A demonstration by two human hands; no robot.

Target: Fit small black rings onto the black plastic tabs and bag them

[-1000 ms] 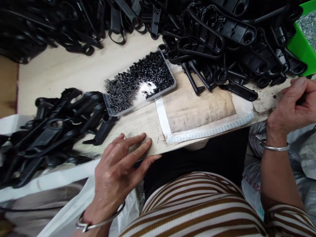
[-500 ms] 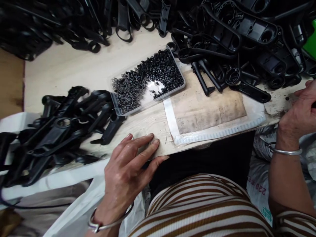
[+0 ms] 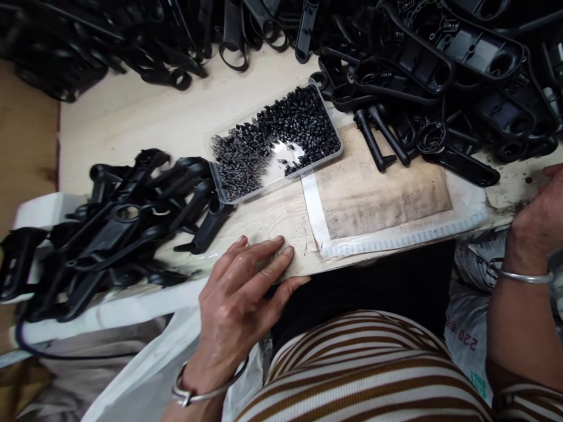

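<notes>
— Head view: where's the left hand [image 3: 237, 293]?
— Flat on the table edge [image 3: 185, 126], fingers [image 3: 264, 249] loosely spread, pressing on bare wood, gripping nothing.
— And around it?
— Just past the fingertips sits a clear tray of small black pieces [image 3: 277, 140]. Left of the fingers, a heap of black plastic handles [image 3: 127, 217]. To their right, a stained pad [image 3: 382, 196].
— The right hand [image 3: 539, 217]?
— At the frame's edge, beyond the pad; mostly cut off, so I can't tell how its fingers stand. A bigger pile of black parts [image 3: 440, 64] lies beyond.
</notes>
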